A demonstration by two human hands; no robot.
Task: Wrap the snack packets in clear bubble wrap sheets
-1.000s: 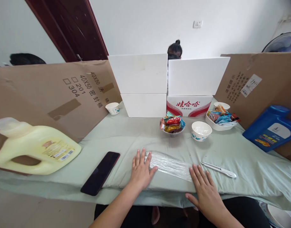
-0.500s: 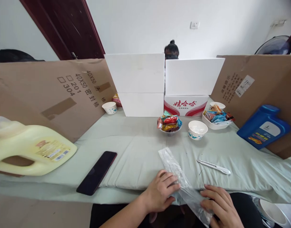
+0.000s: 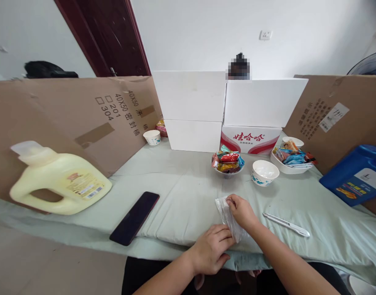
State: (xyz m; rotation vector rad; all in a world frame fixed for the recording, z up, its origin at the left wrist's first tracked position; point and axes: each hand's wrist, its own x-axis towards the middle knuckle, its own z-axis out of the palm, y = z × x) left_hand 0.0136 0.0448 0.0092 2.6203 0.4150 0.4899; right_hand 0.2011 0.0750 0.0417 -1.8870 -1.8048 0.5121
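A clear, crinkled plastic bag (image 3: 222, 208) lies doubled over near the front edge of the cloth-covered table. My left hand (image 3: 210, 249) grips its near part, with the fingers together on top and the thumb lower down. Farther up, my right hand (image 3: 241, 211) pinches the bag's end close to its far edge. Some of the plastic is hidden under both hands. To the right of the right forearm lies a white utility knife (image 3: 286, 224). Beyond the hands stands a bowl of wrapped snacks (image 3: 227, 162), beside a white paper bowl (image 3: 264, 173) with a leaf pattern.
A dark phone (image 3: 135, 218) and a yellow detergent jug (image 3: 65, 182) lie left. At right are a snack-filled white dish (image 3: 291, 167) and a blue bottle (image 3: 354, 176). Cardboard panels (image 3: 111, 123) and white boxes (image 3: 192, 96) wall the table, with a person's head (image 3: 238, 67) behind.
My right hand has moved forward and left from the bag's near end to its far end, folding the plastic over. My left hand stays on the bag. The view has shifted slightly left.
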